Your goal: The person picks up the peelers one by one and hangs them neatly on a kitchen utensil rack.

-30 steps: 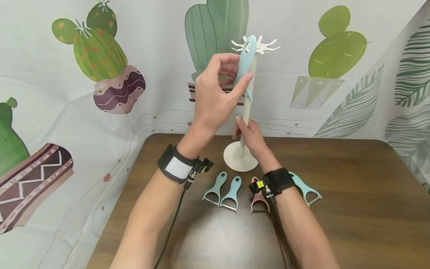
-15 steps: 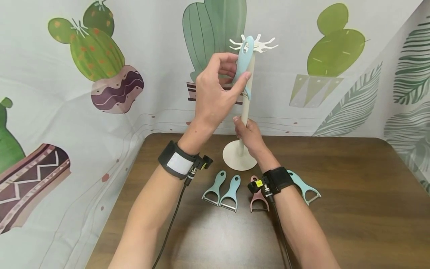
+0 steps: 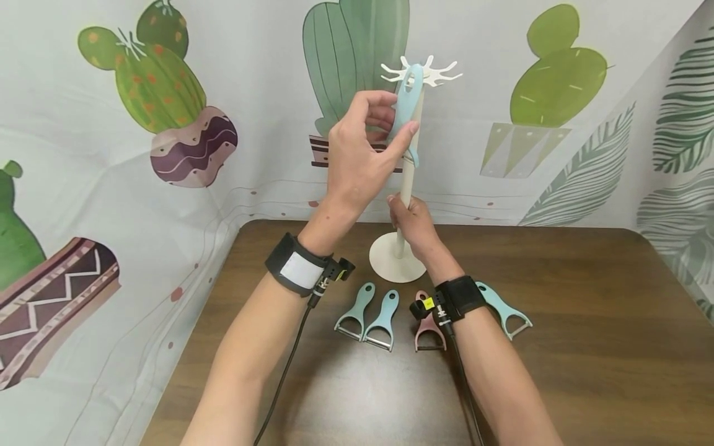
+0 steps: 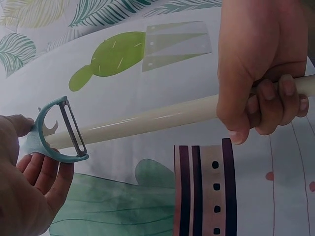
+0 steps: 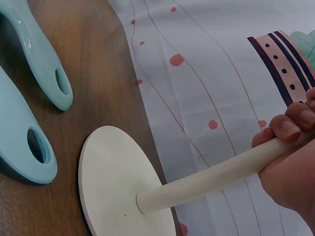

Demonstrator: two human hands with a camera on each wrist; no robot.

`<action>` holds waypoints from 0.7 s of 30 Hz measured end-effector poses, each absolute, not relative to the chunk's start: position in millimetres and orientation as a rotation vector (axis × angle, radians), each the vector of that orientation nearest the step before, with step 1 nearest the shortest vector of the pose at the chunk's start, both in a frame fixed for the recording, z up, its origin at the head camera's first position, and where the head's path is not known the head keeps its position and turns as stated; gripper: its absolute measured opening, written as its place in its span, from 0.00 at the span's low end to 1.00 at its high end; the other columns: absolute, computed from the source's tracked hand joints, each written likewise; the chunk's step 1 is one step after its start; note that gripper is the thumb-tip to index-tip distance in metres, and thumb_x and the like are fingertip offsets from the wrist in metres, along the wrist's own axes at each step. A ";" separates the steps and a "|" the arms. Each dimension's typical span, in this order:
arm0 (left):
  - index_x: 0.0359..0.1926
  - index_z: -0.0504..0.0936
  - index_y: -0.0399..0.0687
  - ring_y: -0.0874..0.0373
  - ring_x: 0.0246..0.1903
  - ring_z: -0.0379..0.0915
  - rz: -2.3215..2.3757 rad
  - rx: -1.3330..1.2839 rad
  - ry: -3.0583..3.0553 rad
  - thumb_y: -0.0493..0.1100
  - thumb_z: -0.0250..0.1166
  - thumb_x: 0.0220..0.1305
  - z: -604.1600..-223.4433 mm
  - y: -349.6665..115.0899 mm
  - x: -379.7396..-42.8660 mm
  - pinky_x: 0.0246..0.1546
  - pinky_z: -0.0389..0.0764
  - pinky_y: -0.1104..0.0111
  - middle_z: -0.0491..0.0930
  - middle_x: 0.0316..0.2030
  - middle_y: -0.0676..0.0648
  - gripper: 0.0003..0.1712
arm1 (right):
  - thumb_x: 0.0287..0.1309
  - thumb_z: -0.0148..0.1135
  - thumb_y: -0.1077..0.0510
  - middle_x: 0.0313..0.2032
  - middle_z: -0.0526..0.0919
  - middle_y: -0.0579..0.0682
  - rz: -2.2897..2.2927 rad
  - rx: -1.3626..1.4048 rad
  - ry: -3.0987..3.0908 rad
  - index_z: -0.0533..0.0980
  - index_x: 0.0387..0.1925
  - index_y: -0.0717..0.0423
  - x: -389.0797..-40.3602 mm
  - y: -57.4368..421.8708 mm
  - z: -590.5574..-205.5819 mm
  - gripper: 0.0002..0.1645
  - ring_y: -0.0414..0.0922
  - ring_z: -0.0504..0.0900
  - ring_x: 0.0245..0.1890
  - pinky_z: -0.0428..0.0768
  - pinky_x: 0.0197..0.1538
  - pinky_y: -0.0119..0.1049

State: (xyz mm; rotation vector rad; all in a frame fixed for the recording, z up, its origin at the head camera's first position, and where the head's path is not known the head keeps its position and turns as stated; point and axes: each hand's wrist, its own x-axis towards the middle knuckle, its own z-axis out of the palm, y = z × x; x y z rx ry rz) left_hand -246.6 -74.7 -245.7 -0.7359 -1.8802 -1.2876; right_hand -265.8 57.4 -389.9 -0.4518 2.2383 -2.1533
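Pinched between my left hand's (image 3: 359, 148) thumb and fingers is a light blue peeler (image 3: 407, 108), handle up, in front of the stand's white hooks (image 3: 440, 74). Whether a hook passes through its handle hole I cannot tell. In the left wrist view the blade end of this peeler (image 4: 35, 142) points towards the pole's lower part. My right hand (image 3: 417, 226) grips the cream pole (image 3: 408, 181) low down, fingers curled round it. The stand's round base (image 5: 115, 182) rests on the table, as the right wrist view shows.
On the brown table (image 3: 586, 297) lie a green peeler (image 3: 361, 303), a blue peeler (image 3: 386, 319), a pink peeler (image 3: 429, 331) partly behind the right wrist strap, and a mint peeler (image 3: 502, 306) right of it. A cactus-print cloth (image 3: 268, 124) hangs behind.
The peeler in my left hand has sunk slightly against the hooks. My right hand keeps its grip on the pole. The whole head view has shifted a little.
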 end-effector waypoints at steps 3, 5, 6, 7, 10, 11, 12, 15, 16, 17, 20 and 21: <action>0.57 0.79 0.36 0.63 0.41 0.82 -1.283 -0.732 -1.887 0.45 0.74 0.68 -247.2 -74.7 -247.4 0.42 0.86 0.70 0.86 0.39 0.46 0.23 | 0.82 0.47 0.58 0.19 0.65 0.47 -2.162 -0.454 2.228 0.65 0.28 0.78 -257.9 56.4 -380.5 0.28 0.46 0.64 0.26 0.67 0.41 0.41; 0.57 0.79 0.36 0.62 0.41 0.82 -1.282 -0.730 -1.889 0.45 0.74 0.68 -248.2 -75.1 -248.2 0.42 0.86 0.70 0.86 0.39 0.45 0.23 | 0.82 0.47 0.57 0.19 0.65 0.46 -2.164 -0.444 2.230 0.65 0.28 0.77 -261.4 56.4 -385.1 0.28 0.45 0.64 0.25 0.67 0.40 0.41; 0.57 0.79 0.37 0.63 0.41 0.82 -1.286 -0.726 -1.892 0.45 0.74 0.68 -248.8 -75.4 -248.9 0.43 0.86 0.70 0.86 0.39 0.46 0.23 | 0.82 0.47 0.57 0.19 0.65 0.46 -2.166 -0.439 2.231 0.65 0.27 0.77 -264.1 56.5 -388.6 0.28 0.45 0.64 0.25 0.67 0.40 0.41; 0.57 0.79 0.36 0.62 0.41 0.82 -1.280 -0.727 -1.890 0.45 0.74 0.68 -249.1 -75.8 -249.3 0.43 0.86 0.70 0.86 0.39 0.45 0.23 | 0.83 0.46 0.56 0.19 0.65 0.46 -2.167 -0.434 2.233 0.65 0.28 0.77 -267.4 56.3 -392.8 0.29 0.45 0.64 0.25 0.67 0.39 0.41; 0.57 0.79 0.36 0.61 0.41 0.82 -1.279 -0.722 -1.894 0.45 0.74 0.68 -250.5 -76.7 -250.6 0.44 0.86 0.69 0.86 0.39 0.45 0.24 | 0.83 0.46 0.55 0.19 0.65 0.45 -2.166 -0.423 2.238 0.65 0.27 0.77 -276.7 56.1 -403.9 0.29 0.45 0.64 0.25 0.66 0.39 0.40; 0.57 0.79 0.36 0.61 0.41 0.82 -1.278 -0.719 -1.897 0.45 0.74 0.68 -251.1 -77.0 -251.0 0.44 0.86 0.69 0.86 0.39 0.45 0.24 | 0.83 0.47 0.55 0.19 0.65 0.45 -2.169 -0.427 2.236 0.65 0.27 0.75 -278.1 55.9 -405.6 0.29 0.45 0.64 0.24 0.66 0.38 0.40; 0.57 0.79 0.37 0.62 0.41 0.82 -1.281 -0.716 -1.901 0.45 0.74 0.68 -251.6 -77.1 -251.3 0.44 0.86 0.69 0.86 0.39 0.45 0.23 | 0.83 0.47 0.54 0.19 0.66 0.45 -2.172 -0.433 2.237 0.66 0.26 0.74 -279.4 55.8 -407.3 0.30 0.45 0.64 0.25 0.66 0.38 0.40; 0.57 0.78 0.37 0.62 0.42 0.82 -1.280 -0.714 -1.907 0.45 0.74 0.68 -252.9 -76.9 -251.4 0.45 0.86 0.68 0.86 0.40 0.45 0.24 | 0.83 0.48 0.52 0.19 0.66 0.44 -2.192 -0.455 2.230 0.66 0.24 0.68 -281.2 56.1 -410.4 0.29 0.45 0.64 0.24 0.66 0.39 0.41; 0.57 0.78 0.37 0.62 0.42 0.82 -1.279 -0.715 -1.906 0.45 0.74 0.67 -253.3 -76.8 -251.4 0.45 0.86 0.67 0.86 0.40 0.45 0.24 | 0.83 0.49 0.52 0.18 0.66 0.44 -2.198 -0.460 2.228 0.66 0.23 0.66 -281.9 56.4 -411.6 0.29 0.45 0.64 0.24 0.67 0.39 0.41; 0.56 0.78 0.37 0.62 0.42 0.82 -1.277 -0.716 -1.904 0.45 0.74 0.67 -253.8 -76.7 -251.4 0.45 0.87 0.67 0.86 0.40 0.46 0.24 | 0.83 0.49 0.52 0.18 0.66 0.43 -2.206 -0.468 2.227 0.66 0.23 0.64 -282.6 56.6 -412.6 0.29 0.45 0.64 0.24 0.67 0.39 0.41; 0.57 0.78 0.36 0.61 0.41 0.82 -1.266 -0.730 -1.889 0.44 0.75 0.67 -254.9 -76.1 -251.4 0.45 0.87 0.67 0.85 0.39 0.45 0.24 | 0.82 0.49 0.51 0.18 0.66 0.43 -2.219 -0.482 2.228 0.67 0.21 0.60 -282.4 56.8 -413.5 0.29 0.45 0.64 0.24 0.67 0.39 0.41; 0.57 0.78 0.36 0.61 0.41 0.82 -1.265 -0.732 -1.886 0.44 0.75 0.67 -255.2 -76.0 -251.5 0.45 0.87 0.67 0.85 0.39 0.45 0.24 | 0.82 0.49 0.51 0.18 0.65 0.43 -2.221 -0.483 2.229 0.67 0.21 0.59 -282.3 56.7 -413.6 0.29 0.45 0.64 0.24 0.67 0.39 0.41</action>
